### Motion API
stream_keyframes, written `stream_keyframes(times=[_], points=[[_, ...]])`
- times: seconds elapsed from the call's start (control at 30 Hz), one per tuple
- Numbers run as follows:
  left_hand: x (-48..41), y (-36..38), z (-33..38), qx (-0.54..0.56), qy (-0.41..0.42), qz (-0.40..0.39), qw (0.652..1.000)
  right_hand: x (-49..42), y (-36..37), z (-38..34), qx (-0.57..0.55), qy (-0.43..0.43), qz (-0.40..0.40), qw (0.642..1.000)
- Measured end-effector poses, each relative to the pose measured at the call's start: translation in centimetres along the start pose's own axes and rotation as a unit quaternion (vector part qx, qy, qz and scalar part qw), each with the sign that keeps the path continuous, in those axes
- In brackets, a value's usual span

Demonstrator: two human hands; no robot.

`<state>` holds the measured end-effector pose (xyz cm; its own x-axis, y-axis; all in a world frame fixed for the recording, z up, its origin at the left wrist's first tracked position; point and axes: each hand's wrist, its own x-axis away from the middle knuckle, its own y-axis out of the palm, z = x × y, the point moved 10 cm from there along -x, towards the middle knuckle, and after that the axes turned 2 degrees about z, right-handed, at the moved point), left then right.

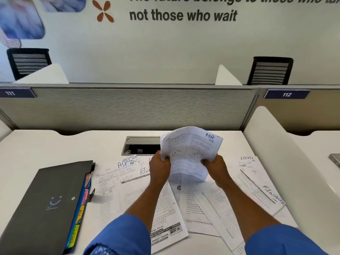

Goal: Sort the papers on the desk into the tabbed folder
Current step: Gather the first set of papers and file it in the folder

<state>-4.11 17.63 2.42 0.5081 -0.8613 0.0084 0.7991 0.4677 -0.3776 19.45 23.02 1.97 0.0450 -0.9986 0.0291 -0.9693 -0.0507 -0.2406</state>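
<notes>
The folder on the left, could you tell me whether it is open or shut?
Shut: the folder's dark cover lies flat, only its coloured tabs showing.

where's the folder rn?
Head view: the folder lies closed on the desk at lower left, left of the spread papers, its coloured tabs facing them.
</notes>
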Motion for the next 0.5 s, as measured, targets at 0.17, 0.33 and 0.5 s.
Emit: stream_keyframes(times=[0.17,0.33,0.5], points=[[-0.9,-1.6,2.1,0.007,0.028,0.026,0.999,-1.1,-0.3,-2.1,0.02,-0.019,0.035,0.999],[-2.4,-5.9,3.0,0.011,0.039,0.078,0.996,-1.8,1.9,-6.3,0.014,-0.06,0.007,0.998],[-2.5,-11.5,2.0,0.005,0.017,0.111,0.994,-0.7,7.0,-7.2,-0.039,-0.032,-0.063,0.997]])
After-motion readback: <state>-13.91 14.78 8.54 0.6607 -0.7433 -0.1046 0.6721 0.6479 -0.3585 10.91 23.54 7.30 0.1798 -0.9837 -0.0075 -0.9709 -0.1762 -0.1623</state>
